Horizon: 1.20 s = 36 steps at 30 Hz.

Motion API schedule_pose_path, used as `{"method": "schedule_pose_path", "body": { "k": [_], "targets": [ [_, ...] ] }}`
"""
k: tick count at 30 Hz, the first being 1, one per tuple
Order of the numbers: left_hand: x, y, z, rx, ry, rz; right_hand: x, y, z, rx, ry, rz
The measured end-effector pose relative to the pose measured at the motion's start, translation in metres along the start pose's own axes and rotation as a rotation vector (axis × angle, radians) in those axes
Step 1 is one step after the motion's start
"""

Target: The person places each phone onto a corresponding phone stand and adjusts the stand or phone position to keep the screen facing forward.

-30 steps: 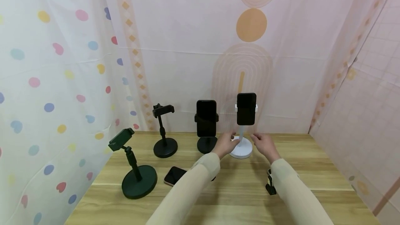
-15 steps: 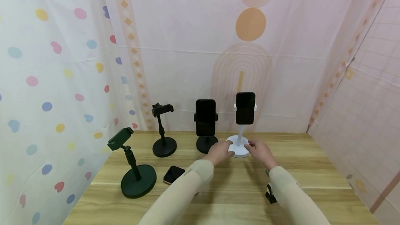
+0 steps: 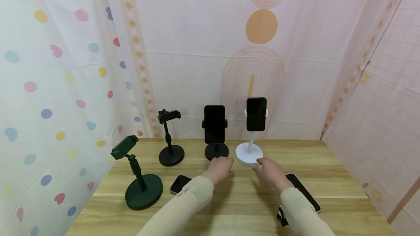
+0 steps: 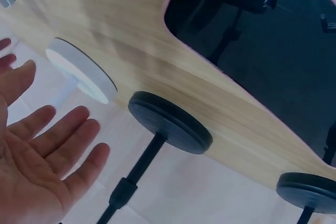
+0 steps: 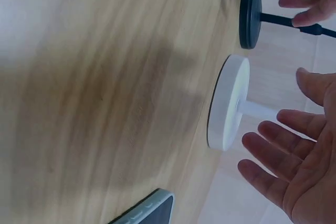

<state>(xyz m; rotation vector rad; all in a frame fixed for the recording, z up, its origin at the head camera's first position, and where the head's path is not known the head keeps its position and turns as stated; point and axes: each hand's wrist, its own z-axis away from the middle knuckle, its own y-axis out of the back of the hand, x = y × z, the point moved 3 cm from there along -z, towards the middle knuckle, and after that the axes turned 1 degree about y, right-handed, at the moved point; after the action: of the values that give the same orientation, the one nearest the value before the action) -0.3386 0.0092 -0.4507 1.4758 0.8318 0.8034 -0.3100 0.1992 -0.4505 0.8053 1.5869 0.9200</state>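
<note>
My left hand (image 3: 219, 169) is held over the table in front of the black phone stand (image 3: 217, 152), fingers loosely spread and holding nothing in the left wrist view. My right hand (image 3: 271, 172) hovers just in front of the white phone stand (image 3: 249, 154), its fingers relaxed with nothing in them. A smartphone (image 3: 256, 114) sits upright in the white stand's clamp. Another smartphone (image 3: 214, 124) stands in the black stand's clamp. In the right wrist view the white round base (image 5: 229, 103) is beside the right fingertips.
At the left are a dark green phone stand (image 3: 144, 191) and a second black stand (image 3: 171, 155), their clamps without phones. A phone (image 3: 180, 184) lies near the left sleeve, and another phone (image 3: 303, 192) lies partly under the right sleeve. Patterned curtains (image 3: 183, 46) enclose the table.
Both hands have drawn back toward me from the white stand's base, the left one also moving left. The white base has shifted slightly left and the phone by the right sleeve has come into view.
</note>
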Motion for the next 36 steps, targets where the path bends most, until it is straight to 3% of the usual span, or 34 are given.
{"method": "schedule_pose_path", "body": {
  "k": [9, 14, 20, 26, 36],
  "targets": [
    [-0.021, 0.0, 0.027, 0.031, 0.028, 0.027, -0.006, -0.007, 0.027, -0.047, -0.016, 0.101],
    [-0.032, -0.004, 0.045, 0.019, 0.088, 0.104, -0.011, -0.009, 0.041, -0.052, -0.023, 0.124],
    [-0.049, -0.005, 0.068, 0.049, 0.123, 0.156, -0.012, -0.011, 0.053, -0.037, -0.019, 0.137],
    [-0.063, -0.003, 0.08, -0.019, 0.227, 0.146, -0.014, -0.014, 0.058, -0.041, -0.003, 0.147],
    [-0.087, -0.001, 0.1, -0.055, 0.287, 0.144, -0.023, -0.012, 0.064, -0.064, 0.02, 0.187]
  ]
}}
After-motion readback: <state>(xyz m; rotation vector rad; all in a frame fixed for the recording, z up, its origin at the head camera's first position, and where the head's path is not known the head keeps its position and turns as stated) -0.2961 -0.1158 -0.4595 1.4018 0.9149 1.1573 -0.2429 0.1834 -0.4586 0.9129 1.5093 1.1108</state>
